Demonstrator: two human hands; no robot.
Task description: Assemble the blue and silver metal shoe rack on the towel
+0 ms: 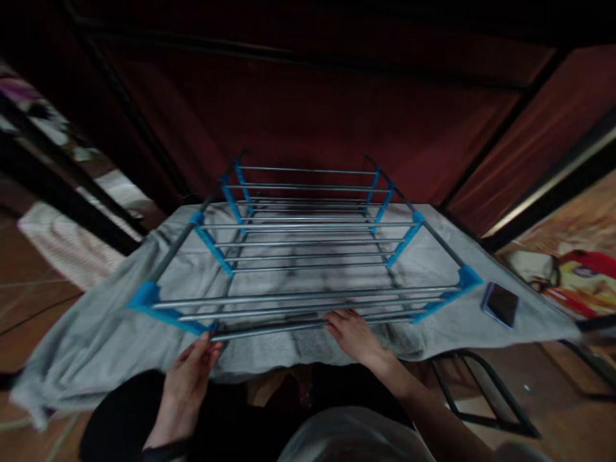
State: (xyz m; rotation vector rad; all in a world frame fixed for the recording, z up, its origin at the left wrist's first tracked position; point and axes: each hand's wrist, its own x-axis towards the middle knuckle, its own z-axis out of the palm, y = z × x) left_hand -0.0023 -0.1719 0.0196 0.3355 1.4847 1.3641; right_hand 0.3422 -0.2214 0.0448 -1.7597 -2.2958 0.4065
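A rack of grey metal tubes and blue plastic connectors, like a shoe rack, lies on a grey cloth [269, 353] in front of me. My left hand [190, 366] pinches the left end of the nearest metal tube [274, 330], right by the lower tip of the left blue connector [166, 312]. Farther along that same tube, my right hand [353, 333] has its fingers curled over it. The tube's right end sits near the right blue connector [445, 298]. Whether either end is fully seated in its connector cannot be made out.
A phone [500, 305] lies on the cloth to the rack's right. Dark red panels [308, 115] in a black frame rise behind the rack. Below on the right is a black metal frame [486, 398]. A red and yellow packet [587, 276] lies at the far right.
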